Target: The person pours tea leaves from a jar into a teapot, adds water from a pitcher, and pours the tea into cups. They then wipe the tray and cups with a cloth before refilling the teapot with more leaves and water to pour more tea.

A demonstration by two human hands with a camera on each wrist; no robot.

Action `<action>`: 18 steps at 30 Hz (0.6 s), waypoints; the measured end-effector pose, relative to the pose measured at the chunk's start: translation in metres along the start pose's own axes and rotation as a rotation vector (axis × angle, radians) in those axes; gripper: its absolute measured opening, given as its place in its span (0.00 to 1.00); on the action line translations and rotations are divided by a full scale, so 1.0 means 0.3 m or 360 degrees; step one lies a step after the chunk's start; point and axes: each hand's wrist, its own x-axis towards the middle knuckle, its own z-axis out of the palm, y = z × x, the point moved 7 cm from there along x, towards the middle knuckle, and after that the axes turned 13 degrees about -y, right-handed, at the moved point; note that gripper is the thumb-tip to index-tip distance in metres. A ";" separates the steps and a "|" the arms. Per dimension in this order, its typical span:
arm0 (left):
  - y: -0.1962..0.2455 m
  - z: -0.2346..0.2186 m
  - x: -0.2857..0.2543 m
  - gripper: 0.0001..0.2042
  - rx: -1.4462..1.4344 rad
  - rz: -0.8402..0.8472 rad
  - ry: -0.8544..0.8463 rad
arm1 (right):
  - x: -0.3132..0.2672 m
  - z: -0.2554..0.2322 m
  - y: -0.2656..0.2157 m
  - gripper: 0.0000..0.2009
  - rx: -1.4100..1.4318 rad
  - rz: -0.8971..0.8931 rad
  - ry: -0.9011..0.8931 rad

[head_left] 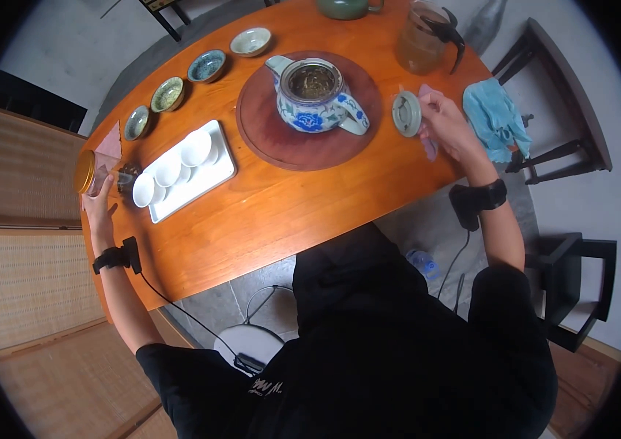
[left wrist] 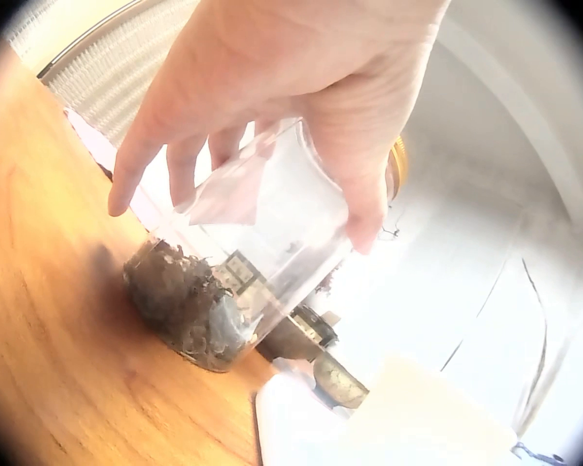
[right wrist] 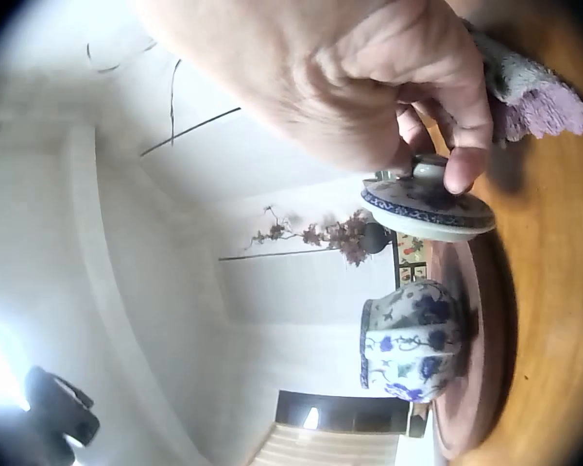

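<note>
On the left of the table, my left hand [head_left: 98, 205] grips a clear jar [left wrist: 282, 214] with a yellow lid [head_left: 85, 172]. Dark dried leaves [left wrist: 189, 306] fill its lower end, close to the tabletop. My right hand [head_left: 451, 128] pinches the knob of a blue-and-white teapot lid [right wrist: 423, 216], its pale underside facing the teapot in the head view. Beside that lid stands the uncovered blue-and-white teapot [head_left: 307, 117], on a round reddish-brown board [head_left: 263, 143]. Dark wet leaves [head_left: 313, 80] show through its mouth.
A white tray [head_left: 224, 170] holds several white cups [head_left: 195, 148]. Small bowls [head_left: 207, 67] line the far left edge. A glass pitcher [head_left: 419, 45], a green pot [head_left: 343, 7], a blue cloth [head_left: 497, 117] and a purple cloth [right wrist: 554, 109] lie toward the back and right.
</note>
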 end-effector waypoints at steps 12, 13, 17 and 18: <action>-0.026 -0.012 0.016 0.42 0.0039 -0.0003 0.0017 | -0.018 0.015 -0.048 0.08 -0.0592 -0.0040 0.0205; -0.016 -0.005 0.014 0.43 0.0037 0.0000 0.0003 | -0.033 0.011 -0.069 0.08 -0.0720 -0.0062 0.0264; -0.004 -0.001 0.005 0.43 0.0029 -0.0007 -0.0005 | -0.054 0.001 -0.081 0.09 -0.0855 -0.0047 0.0274; -0.006 -0.004 0.007 0.42 0.0031 -0.0010 0.0001 | -0.065 0.003 -0.091 0.09 -0.0880 -0.0069 0.0293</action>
